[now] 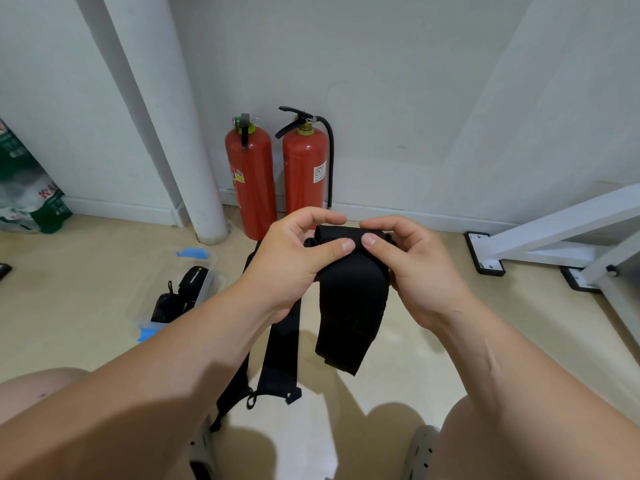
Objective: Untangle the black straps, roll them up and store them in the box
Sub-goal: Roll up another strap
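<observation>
Black strap (pixel 349 306) hangs lengthwise down; left hand (pixel 294 261) and right hand (pixel 419 271) pinch its top.

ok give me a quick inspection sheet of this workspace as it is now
surface: beige floor
job's things: one black strap held up, its end hanging; more straps lying on the floor; clear box at left with black items inside
clutter: green and white bag at far left
hands: left hand and right hand both pinch the held strap's top
cables: nothing seen
surroundings: white wall, white pipe, two red fire extinguishers, white metal frame at right
</observation>
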